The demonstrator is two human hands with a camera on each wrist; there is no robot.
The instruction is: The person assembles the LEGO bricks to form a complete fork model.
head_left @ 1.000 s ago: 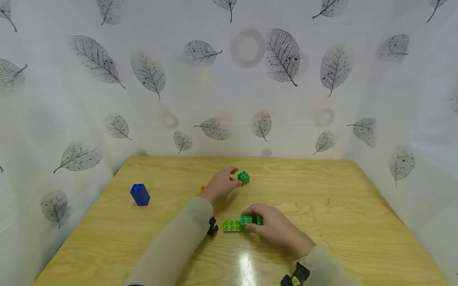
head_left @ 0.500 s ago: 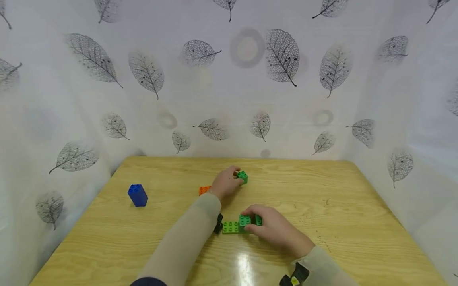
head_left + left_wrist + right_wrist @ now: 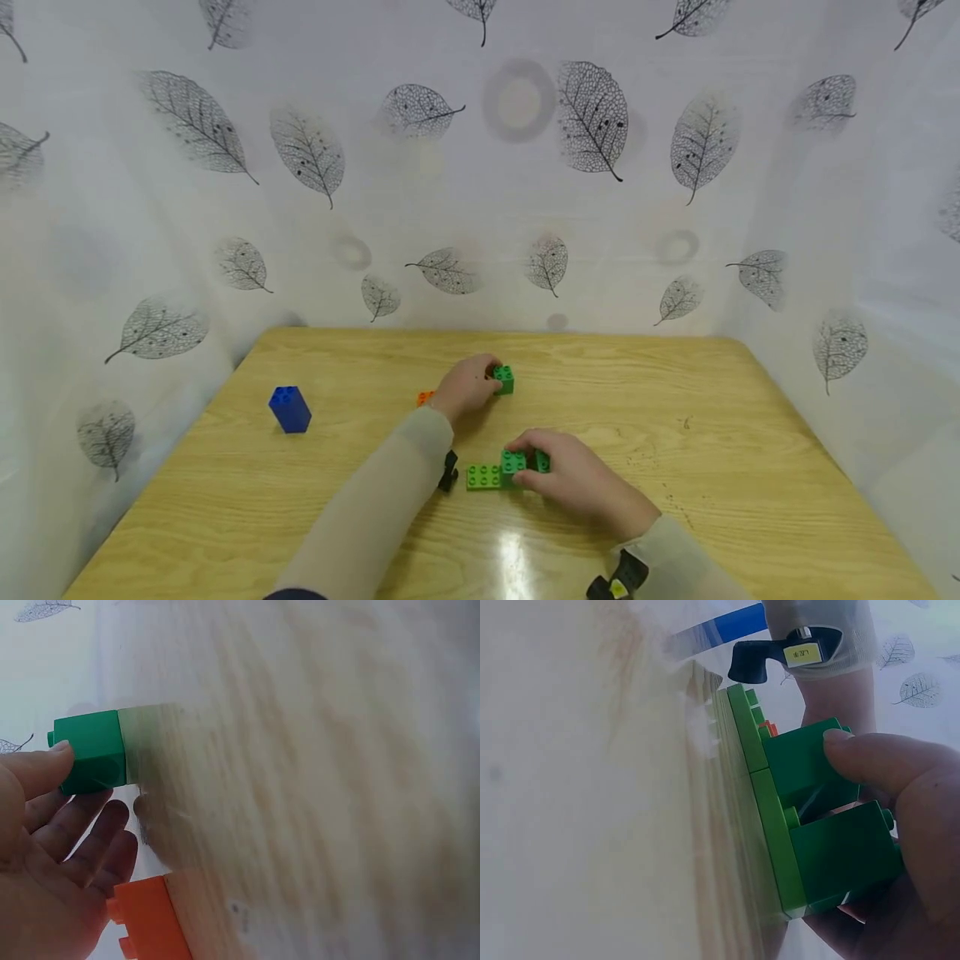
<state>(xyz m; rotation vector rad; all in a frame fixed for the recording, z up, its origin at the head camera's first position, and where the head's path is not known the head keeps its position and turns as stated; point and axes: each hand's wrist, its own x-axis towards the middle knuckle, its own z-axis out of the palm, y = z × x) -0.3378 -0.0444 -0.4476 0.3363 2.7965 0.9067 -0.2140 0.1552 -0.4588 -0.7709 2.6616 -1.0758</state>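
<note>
My left hand (image 3: pixel 465 388) pinches a green toy building brick (image 3: pixel 504 380) toward the back of the table. In the left wrist view the thumb presses the side of this brick (image 3: pixel 91 750) and the fingers lie behind it, the brick low against the tabletop. Nearer the front, my right hand (image 3: pixel 576 477) grips a dark green brick (image 3: pixel 513 468) between thumb and fingers. That brick stands on light green flat bricks (image 3: pixel 482 477) set end to end. The right wrist view shows a second dark green brick (image 3: pixel 847 859) on them, under the palm.
An orange brick (image 3: pixel 424 398) lies beside the left wrist, partly hidden by it. Farther left, a tall blue brick (image 3: pixel 290 410) stands upright on the wooden table (image 3: pixel 720 433). A leaf-patterned white curtain (image 3: pixel 480 183) encloses the back and sides.
My left hand has reached the far green brick, closed its fingers on it and drawn it slightly nearer and to the left. The right hand keeps its grip in place.
</note>
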